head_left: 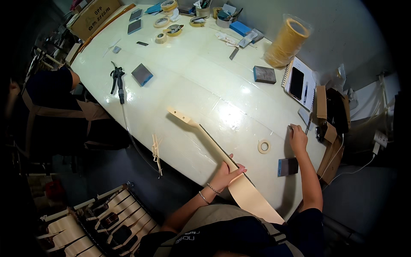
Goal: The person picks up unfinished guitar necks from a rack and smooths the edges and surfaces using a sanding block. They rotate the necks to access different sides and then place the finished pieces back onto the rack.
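Note:
An unfinished, pale wooden ukulele or small guitar lies slantwise in front of me, its headstock [182, 116] out over the table and its body [252, 199] against my lap. My left hand [229, 174] is wrapped round the neck [214, 147] close to the body, beside the dark edge of the fingerboard. At the table's right side, my right hand [298, 139] is closed, with a small dark thing at its fingertips that I cannot make out. Below that hand lies a grey-and-blue sanding block [288, 167]. A roll of masking tape [264, 147] sits between my hands.
An air blow gun [117, 81] with a hose lies at left, near another sanding block [142, 75]. A phone [296, 83] rests on a notebook [309, 70] at right. Tape rolls and tool pots line the back. A rack [107, 218] of wooden instruments stands lower left; a person [51, 85] is beyond.

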Action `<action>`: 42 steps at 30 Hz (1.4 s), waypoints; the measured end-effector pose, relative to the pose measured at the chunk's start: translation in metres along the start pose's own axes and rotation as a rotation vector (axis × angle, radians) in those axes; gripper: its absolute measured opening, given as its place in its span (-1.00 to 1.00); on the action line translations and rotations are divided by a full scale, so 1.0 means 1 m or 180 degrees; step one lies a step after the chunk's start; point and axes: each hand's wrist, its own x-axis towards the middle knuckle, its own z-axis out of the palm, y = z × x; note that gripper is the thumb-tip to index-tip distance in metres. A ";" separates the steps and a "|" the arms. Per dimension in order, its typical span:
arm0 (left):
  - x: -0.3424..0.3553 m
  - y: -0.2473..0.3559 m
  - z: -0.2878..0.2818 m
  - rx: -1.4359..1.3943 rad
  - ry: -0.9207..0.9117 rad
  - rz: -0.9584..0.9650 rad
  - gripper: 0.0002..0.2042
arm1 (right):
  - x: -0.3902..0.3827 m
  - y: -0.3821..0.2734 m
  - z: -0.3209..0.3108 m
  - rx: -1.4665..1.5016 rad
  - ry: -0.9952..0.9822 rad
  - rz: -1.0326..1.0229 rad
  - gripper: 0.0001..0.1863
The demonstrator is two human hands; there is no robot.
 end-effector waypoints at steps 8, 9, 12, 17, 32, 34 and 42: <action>0.011 0.019 -0.012 -0.0302 -0.0329 -0.0191 -0.16 | -0.004 -0.076 -0.020 0.1409 -0.0341 0.0152 -0.82; 0.013 0.020 -0.014 -0.0260 -0.0352 -0.0182 -0.16 | -0.002 -0.088 -0.031 0.1289 -0.0827 0.0500 -0.81; 0.017 0.015 -0.018 -0.0262 -0.0375 -0.0137 -0.16 | -0.004 -0.101 -0.033 0.1174 -0.1053 0.0385 -0.79; 0.023 0.022 -0.017 -0.0292 -0.0179 -0.0101 -0.23 | 0.047 -0.115 -0.036 0.1506 -0.1244 0.0435 -0.71; 0.042 0.026 -0.037 0.0537 0.0167 0.0026 -0.33 | 0.445 -0.185 0.096 0.0912 0.0217 0.0538 -0.69; 0.041 0.023 -0.037 0.0203 0.0154 -0.0201 -0.29 | 0.465 -0.182 0.112 0.0539 0.0107 0.0758 -0.69; 0.044 0.026 -0.037 0.0495 0.0305 -0.0112 -0.30 | 0.451 -0.191 0.089 -0.0481 -0.0798 0.0035 -0.71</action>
